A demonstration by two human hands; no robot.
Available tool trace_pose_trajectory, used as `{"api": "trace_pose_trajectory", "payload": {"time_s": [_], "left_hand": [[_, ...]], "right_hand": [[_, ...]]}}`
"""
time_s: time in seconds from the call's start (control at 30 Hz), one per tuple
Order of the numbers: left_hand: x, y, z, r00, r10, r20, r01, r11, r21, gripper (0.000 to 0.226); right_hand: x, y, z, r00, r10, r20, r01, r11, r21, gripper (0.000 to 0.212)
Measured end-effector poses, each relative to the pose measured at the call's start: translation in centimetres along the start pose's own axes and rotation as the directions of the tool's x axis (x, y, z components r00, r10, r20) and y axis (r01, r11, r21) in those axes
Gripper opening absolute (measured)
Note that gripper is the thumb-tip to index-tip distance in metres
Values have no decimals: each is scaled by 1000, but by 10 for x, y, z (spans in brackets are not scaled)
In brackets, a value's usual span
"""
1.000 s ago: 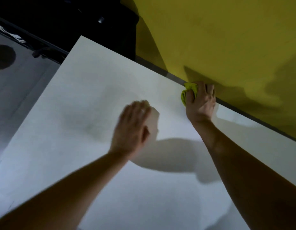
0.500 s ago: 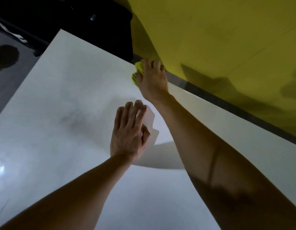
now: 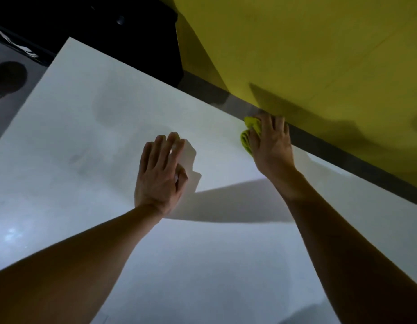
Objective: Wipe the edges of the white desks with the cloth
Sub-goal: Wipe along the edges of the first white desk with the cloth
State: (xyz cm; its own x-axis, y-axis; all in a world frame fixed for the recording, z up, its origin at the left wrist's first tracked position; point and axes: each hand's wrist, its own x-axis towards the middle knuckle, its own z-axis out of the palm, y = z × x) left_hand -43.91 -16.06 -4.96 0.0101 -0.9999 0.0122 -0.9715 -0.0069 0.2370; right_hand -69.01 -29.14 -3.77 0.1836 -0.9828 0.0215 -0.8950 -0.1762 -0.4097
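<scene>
A white desk (image 3: 90, 141) fills most of the head view. Its far edge runs diagonally along a yellow partition. My right hand (image 3: 272, 141) presses a bunched yellow-green cloth (image 3: 248, 134) onto that far edge, fingers curled over it at the foot of the partition. Only the cloth's left part shows beyond my fingers. My left hand (image 3: 162, 174) lies flat on the desktop, palm down, fingers together, left of and nearer than the right hand, holding nothing.
The yellow partition (image 3: 308, 50) stands behind the desk, with a dark strip (image 3: 343, 155) at its base. A black object (image 3: 132, 36) sits beyond the desk's far left corner. Grey floor (image 3: 6, 118) lies off the left edge.
My right hand slid the cloth left along the far edge toward the corner, then back right to about mid-edge. My left hand stayed flat on the desktop.
</scene>
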Motion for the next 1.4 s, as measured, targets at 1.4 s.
{"api": "trace_pose_trajectory", "payload": {"time_s": [1.4], "left_hand": [[-5,22,-3,998,-45,-37,48,994,95,61]], "right_hand": [[-27,33,-16,988,59,-141,-53,998,46,42]]}}
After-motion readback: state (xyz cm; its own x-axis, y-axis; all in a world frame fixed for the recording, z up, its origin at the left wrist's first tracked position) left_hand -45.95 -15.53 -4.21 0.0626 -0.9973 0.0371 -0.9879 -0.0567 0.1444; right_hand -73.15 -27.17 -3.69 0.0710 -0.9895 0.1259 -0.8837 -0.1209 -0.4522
